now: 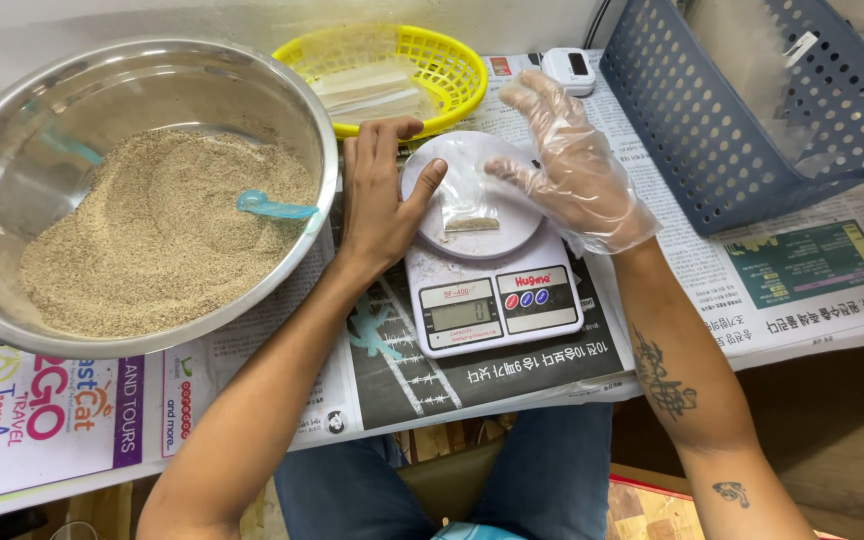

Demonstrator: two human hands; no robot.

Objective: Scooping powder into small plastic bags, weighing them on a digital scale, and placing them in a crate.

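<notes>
Clear small plastic bag [469, 205] with few grains lies on your white scale [492, 290] — left hand [377, 195] and gloved right hand [572, 170] spread, pinching nothing; steel bowl [12, 150] remains grain-full.

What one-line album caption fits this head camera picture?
Bare left hand and gloved right hand settle a small plastic bag on a kitchen scale, beside a steel bowl of grain.

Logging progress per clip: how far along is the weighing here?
Done: a small clear bag with a little grain lies on the scale. In hand: the bare left hand and gloved right hand touch it. Left: most grain remains in the steel bowl, with the blue scoop.
</notes>
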